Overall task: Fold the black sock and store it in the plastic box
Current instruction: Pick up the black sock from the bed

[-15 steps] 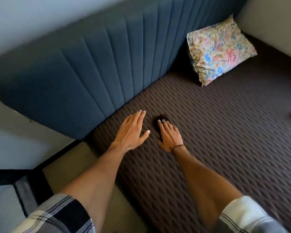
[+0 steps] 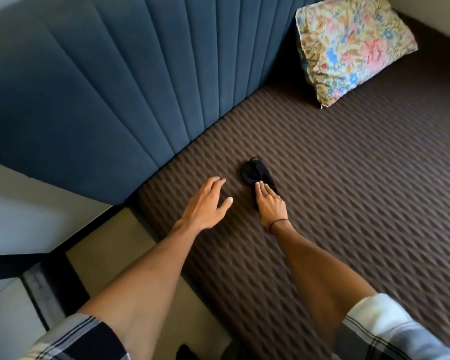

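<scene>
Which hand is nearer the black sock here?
Right. The right hand lies flat on the black sock's near end; the left hand hovers open, off to its left, not touching.

Soft daylight, brighter at upper right of frame; wide-angle bending at edges; slight motion blur lower right; shadows faint.

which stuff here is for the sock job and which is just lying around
Job: sock, right hand resting on it, left hand open beside it. The box is not in view.

Lying about: pillow, headboard, mattress.
</scene>
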